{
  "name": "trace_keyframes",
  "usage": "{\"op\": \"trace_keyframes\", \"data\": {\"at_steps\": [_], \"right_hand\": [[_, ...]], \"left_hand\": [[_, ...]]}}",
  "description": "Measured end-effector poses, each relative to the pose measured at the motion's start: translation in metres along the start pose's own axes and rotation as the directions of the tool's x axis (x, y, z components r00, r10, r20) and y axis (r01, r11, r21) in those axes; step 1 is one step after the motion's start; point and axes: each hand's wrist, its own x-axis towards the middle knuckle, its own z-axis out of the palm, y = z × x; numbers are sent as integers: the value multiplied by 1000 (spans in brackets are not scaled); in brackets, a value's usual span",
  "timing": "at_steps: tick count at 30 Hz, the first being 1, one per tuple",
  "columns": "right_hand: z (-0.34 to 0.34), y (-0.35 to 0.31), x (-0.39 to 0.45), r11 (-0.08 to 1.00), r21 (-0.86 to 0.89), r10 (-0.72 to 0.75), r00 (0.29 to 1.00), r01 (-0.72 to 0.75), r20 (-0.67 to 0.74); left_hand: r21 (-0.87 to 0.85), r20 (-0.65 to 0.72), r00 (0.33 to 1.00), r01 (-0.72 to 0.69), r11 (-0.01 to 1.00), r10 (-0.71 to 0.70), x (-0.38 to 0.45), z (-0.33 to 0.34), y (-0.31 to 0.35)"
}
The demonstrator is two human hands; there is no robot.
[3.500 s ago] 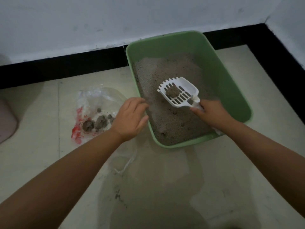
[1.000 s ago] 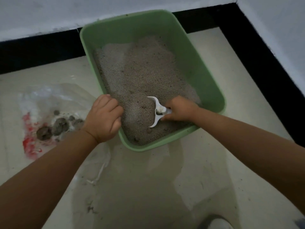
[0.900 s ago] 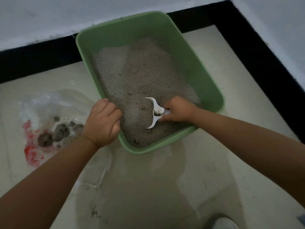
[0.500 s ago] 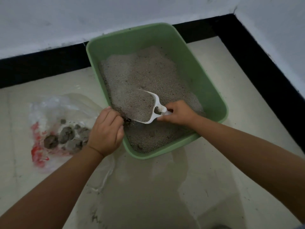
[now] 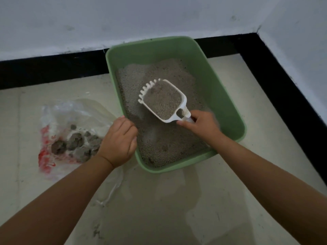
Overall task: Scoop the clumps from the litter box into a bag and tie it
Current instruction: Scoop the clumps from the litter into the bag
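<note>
A green litter box (image 5: 224,96) holding grey litter stands on the floor in the room's corner. My right hand (image 5: 201,126) grips the handle of a white slotted scoop (image 5: 184,101), held level above the litter and heaped with grey litter. My left hand (image 5: 119,140) has its fingers curled over the box's left rim. To the left lies a clear plastic bag (image 5: 74,110) with red print, open on the floor, with several dark clumps (image 5: 76,144) inside.
White walls with a black skirting (image 5: 53,68) meet in a corner behind and right of the box. The floor is pale tile (image 5: 168,200), with a loose bag string (image 5: 111,191) trailing near my left forearm.
The scoop was dug into the litter near the front, then swept left and lifted. It now sits raised and full over the middle of the box. My left hand stayed on the rim.
</note>
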Motion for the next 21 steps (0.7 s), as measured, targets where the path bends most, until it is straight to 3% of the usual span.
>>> {"op": "trace_keyframes", "data": {"at_steps": [3, 7, 11, 16, 21], "right_hand": [[6, -3, -6, 1000, -22, -12, 998, 14, 62], [5, -6, -5, 991, 104, 83, 995, -78, -47], [6, -8, -5, 996, -31, 84, 997, -83, 2], [2, -12, -5, 995, -70, 62, 994, -68, -88], [3, -14, -11, 997, -73, 12, 998, -17, -69]], "left_hand": [[13, 6, 1000, 4, 1000, -4, 1, 0, 0], [-12, 4, 1000, -20, 1000, 20, 1, -1, 0], [-11, -14, 1000, -15, 1000, 15, 2, -2, 1], [22, 21, 999, 41, 999, -41, 4, -7, 2], [45, 51, 997, 58, 997, -61, 4, -9, 5]]}}
